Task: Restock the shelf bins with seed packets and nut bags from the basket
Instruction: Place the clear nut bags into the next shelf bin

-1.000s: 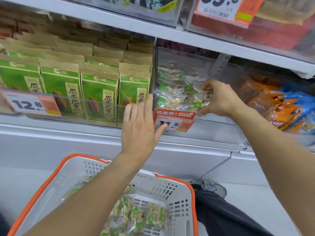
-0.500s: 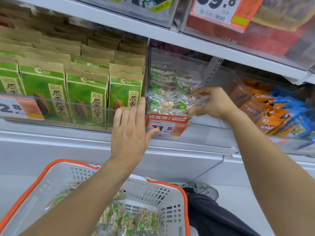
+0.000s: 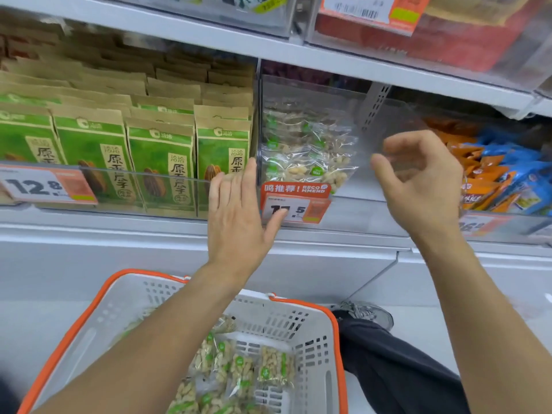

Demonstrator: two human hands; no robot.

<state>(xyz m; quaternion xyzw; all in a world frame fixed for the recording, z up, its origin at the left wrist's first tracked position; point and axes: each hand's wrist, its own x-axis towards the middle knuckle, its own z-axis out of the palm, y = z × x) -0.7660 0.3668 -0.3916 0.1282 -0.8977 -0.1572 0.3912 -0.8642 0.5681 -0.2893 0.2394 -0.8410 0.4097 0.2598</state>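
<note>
So the left hand [image 3: 239, 216] is flat against the front of the shelf, fingers straight and together, fingertips on the clear front lip right where the seed packet bin meets the nut bag bin. Its thumb sticks out toward 3 o'clock and overlaps the orange price tag [image 3: 294, 204] that reads something like 1?.5.

The right hand [image 3: 418, 180] hangs in front of the clear nut bag bin [image 3: 310, 91], fingers loosely curled, thumb pointing toward 9 o'clock, and it's holding nothing. It sits just off the stacked nut bags [image 3: 307, 156], at about 3 o'clock from them, not touching as far as I can tell.

The green seed packets [image 3: 161, 162] stand upright in rows at 9 o'clock from the left hand, behind a 12.8 tag [image 3: 44, 186]. Orange and blue snack bags [image 3: 501, 171] are piled at 3 o'clock past the right hand.

Down at 6 o'clock there's the white basket [image 3: 313, 333] with the orange rim, with more nut bags in the basket [image 3: 239, 372] under the left forearm. A grey sneaker [image 3: 370, 315] and a dark trouser leg show beside it.
</note>
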